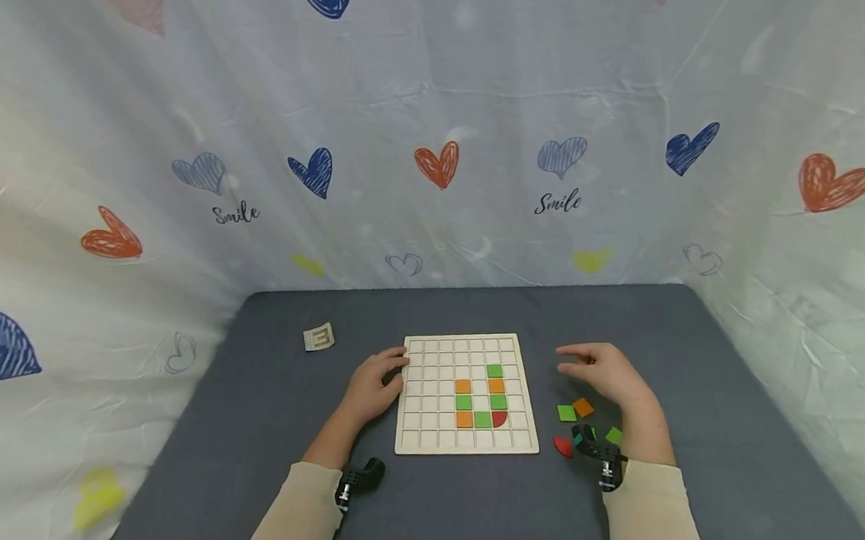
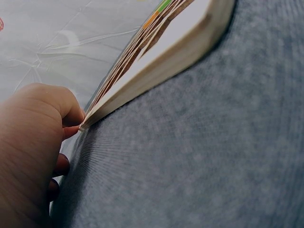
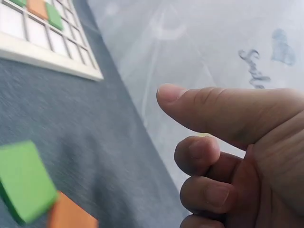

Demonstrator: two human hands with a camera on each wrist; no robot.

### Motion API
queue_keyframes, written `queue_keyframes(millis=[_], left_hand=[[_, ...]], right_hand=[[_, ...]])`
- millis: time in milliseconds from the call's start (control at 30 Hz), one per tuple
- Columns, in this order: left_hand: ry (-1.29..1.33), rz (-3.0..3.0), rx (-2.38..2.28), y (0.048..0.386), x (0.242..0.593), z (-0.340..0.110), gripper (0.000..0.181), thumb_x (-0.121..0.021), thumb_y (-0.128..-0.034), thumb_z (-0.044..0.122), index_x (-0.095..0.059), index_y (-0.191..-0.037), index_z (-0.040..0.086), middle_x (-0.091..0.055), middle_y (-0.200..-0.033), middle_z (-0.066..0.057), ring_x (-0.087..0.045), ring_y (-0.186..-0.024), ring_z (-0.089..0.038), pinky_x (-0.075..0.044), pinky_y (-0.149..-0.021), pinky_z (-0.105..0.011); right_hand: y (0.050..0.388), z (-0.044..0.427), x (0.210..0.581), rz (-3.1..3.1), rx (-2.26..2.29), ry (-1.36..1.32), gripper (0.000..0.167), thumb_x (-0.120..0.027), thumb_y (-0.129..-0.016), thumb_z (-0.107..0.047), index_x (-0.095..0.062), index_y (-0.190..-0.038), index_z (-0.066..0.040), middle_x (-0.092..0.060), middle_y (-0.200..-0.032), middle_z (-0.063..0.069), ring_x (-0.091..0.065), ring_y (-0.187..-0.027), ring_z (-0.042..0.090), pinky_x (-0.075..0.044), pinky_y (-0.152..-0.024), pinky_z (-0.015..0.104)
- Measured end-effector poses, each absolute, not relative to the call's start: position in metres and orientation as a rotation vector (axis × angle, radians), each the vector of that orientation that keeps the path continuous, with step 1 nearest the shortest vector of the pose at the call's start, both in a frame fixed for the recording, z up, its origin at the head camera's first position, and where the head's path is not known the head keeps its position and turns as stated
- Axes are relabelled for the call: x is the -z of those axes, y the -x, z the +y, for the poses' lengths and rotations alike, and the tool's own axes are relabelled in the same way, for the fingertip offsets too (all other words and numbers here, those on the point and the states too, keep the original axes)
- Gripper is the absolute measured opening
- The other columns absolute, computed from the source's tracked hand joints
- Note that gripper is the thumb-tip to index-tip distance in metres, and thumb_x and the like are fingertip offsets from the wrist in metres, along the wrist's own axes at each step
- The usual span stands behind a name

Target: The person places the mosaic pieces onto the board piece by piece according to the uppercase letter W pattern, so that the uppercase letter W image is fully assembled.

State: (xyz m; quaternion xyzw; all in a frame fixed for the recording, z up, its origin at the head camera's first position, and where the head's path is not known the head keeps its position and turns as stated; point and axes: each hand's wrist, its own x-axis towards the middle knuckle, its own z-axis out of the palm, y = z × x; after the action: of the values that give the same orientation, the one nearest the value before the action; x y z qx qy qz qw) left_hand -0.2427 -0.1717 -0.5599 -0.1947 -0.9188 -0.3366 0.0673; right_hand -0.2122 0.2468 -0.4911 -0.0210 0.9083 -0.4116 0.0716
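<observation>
A pale square grid board (image 1: 423, 445) lies mid-table, with several green tiles (image 1: 495, 370), orange tiles (image 1: 463, 386) and one red rounded tile (image 1: 499, 419) in its cells. At its left edge is my left hand (image 1: 372, 387); in the left wrist view the thumb and a finger pinch the board's rim (image 2: 142, 80). My right hand (image 1: 606, 373) hovers right of the board, holding nothing, thumb extended and the other fingers loosely curled (image 3: 206, 192). Loose tiles lie below it: a green tile (image 1: 567, 413), an orange tile (image 1: 583, 407), a red tile (image 1: 563, 446) and more green ones.
A small printed paper tag (image 1: 319, 337) lies at the left on the dark grey tabletop (image 1: 464, 508). Behind and at both sides hangs a white curtain (image 1: 383, 96) with hearts. Part of the loose tiles is hidden by the right wrist's camera mount (image 1: 602, 450).
</observation>
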Motion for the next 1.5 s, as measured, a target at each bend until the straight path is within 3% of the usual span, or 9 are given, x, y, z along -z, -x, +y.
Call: queue_keyframes(millis=[500, 767, 1133, 1500], left_hand=[[0.566, -2.750, 1.031, 0.244, 0.563, -0.172, 0.036, -0.059, -0.0989, 0.012, -0.070, -0.133, 0.007, -0.057, -0.148, -0.005, -0.051, -0.136, -0.032, -0.041, -0.110, -0.055], [0.575, -2.752, 1.040, 0.244, 0.566, -0.175, 0.036, -0.059, -0.0992, 0.012, -0.070, -0.133, 0.007, -0.057, -0.147, -0.005, -0.050, -0.137, -0.034, -0.039, -0.110, -0.057], [0.574, -2.750, 1.045, 0.245, 0.563, -0.173, 0.036, -0.058, -0.1000, 0.013, -0.070, -0.133, 0.007, -0.056, -0.148, -0.006, -0.048, -0.139, -0.035, -0.038, -0.111, -0.058], [0.584, -2.759, 1.061, 0.243, 0.561, -0.173, 0.036, -0.058, -0.1002, 0.013, -0.070, -0.133, 0.007, -0.056, -0.148, -0.007, -0.046, -0.140, -0.036, -0.033, -0.115, -0.058]], right_hand=[[0.173, 0.299, 0.486, 2.673, 1.163, 0.092, 0.047, -0.070, -0.098, -0.021, -0.063, -0.137, 0.004, -0.044, -0.072, 0.002, -0.037, -0.062, 0.017, -0.037, -0.064, 0.036], [0.140, 0.316, 0.500, 2.581, 1.164, 0.117, 0.034, -0.074, -0.094, -0.017, -0.068, -0.117, 0.007, -0.051, -0.080, 0.003, -0.045, -0.072, 0.017, -0.038, -0.063, 0.032], [0.120, 0.303, 0.515, 2.742, 1.079, -0.059, 0.037, -0.087, -0.082, -0.029, -0.070, -0.101, -0.002, -0.049, -0.077, 0.003, -0.044, -0.069, 0.020, -0.035, -0.062, 0.033], [0.121, 0.305, 0.519, 2.785, 1.001, -0.056, 0.034, -0.087, -0.082, -0.028, -0.069, -0.098, -0.005, -0.048, -0.079, 0.002, -0.044, -0.071, 0.019, -0.034, -0.065, 0.035]])
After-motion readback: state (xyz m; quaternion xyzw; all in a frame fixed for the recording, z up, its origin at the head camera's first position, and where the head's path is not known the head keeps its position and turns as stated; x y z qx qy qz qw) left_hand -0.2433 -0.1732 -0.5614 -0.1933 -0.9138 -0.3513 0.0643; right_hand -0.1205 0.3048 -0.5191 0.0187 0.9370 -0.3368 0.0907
